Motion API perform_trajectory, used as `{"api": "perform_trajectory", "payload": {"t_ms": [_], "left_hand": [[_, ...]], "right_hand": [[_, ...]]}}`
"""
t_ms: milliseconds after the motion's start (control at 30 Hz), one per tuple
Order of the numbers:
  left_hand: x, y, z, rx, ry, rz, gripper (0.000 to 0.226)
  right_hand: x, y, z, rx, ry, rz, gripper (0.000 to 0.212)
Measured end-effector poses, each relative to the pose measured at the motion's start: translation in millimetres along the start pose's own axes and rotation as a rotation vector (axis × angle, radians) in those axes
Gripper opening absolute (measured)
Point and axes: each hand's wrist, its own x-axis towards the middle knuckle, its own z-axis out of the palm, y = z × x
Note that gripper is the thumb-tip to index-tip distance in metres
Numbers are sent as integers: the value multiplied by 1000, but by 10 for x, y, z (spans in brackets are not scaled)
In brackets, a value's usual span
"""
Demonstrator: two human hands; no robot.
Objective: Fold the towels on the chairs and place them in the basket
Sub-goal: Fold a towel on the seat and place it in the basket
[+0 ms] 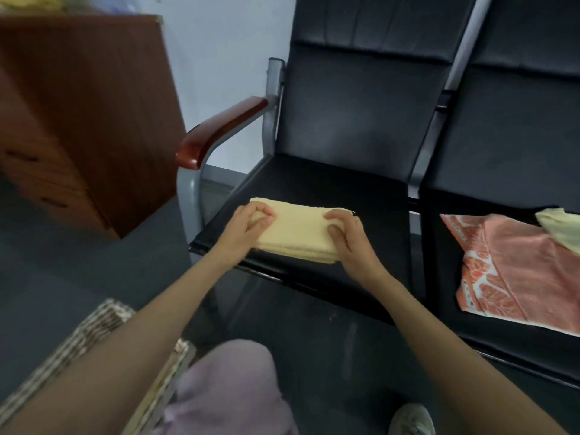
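Observation:
A folded pale yellow towel lies near the front edge of the left black chair seat. My left hand grips its left end with curled fingers. My right hand grips its right end, thumb on top and fingers wrapped over the edge. An orange patterned towel lies unfolded on the right chair seat, with a pale green towel partly on top of it at the frame's right edge. The woven basket sits on the floor at lower left, mostly behind my left forearm.
A reddish wooden cabinet stands to the left of the chairs. The left chair has a wooden armrest on a grey metal frame. My knee in lilac fabric and a shoe are at the bottom. Grey floor lies between.

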Motion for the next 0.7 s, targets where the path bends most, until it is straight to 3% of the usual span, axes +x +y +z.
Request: {"api": "perform_trajectory", "payload": {"t_ms": [133, 300, 433, 533, 700], "left_hand": [[-364, -422, -718, -31, -78, -205, 36], [-899, -998, -1431, 14, 8, -386, 42], [-1325, -1526, -1729, 107, 48, -533, 42], [-1711, -1888, -1826, 227, 25, -597, 43], [-2379, -2476, -1850, 354, -47, -686, 51]], "right_hand": [[289, -290, 637, -24, -236, 8, 25], [513, -620, 1613, -75, -530, -6, 35], [480, -716, 2410, -135, -725, 91, 46], [321, -692, 2953, -235, -914, 172, 47], [-125, -671, 3713, -395, -1194, 215, 67]]}}
